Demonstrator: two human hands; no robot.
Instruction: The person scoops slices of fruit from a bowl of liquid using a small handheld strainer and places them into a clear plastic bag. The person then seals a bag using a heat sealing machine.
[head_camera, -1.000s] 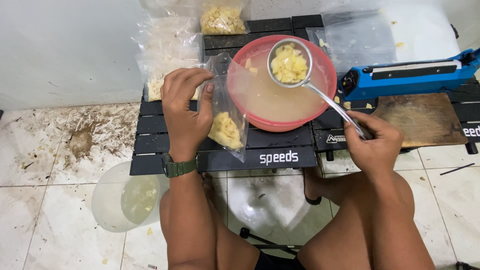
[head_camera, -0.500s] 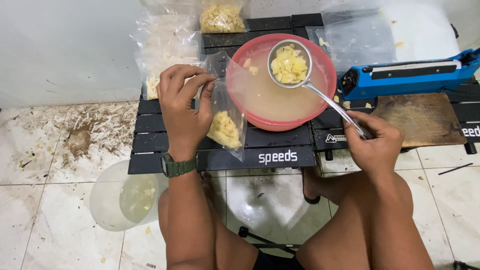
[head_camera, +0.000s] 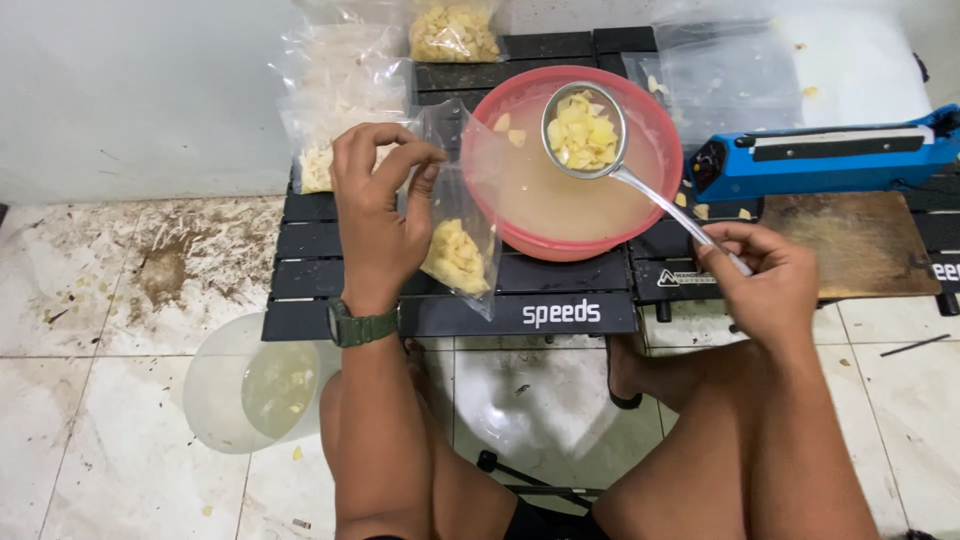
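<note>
Left hand (head_camera: 378, 215), centre-left of frame: fingers pinched on the mouth of a clear plastic bag (head_camera: 458, 215), part-filled with yellow fruit pieces.

Right hand (head_camera: 765, 285), lower right: closed round the handle of a metal strainer ladle (head_camera: 583, 130), loaded, held over the red basin (head_camera: 575, 165) at upper centre.

Handling note: drain over the basin, hold the bag mouth wide, bring the ladle rim close above it, tip slowly.

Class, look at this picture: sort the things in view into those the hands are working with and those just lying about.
In use: left hand holding a clear bag of yellow pieces; right hand holding a metal strainer ladle over the red bowl.

Lying about: blue sealer, wooden board, filled bags, white bucket.
</note>
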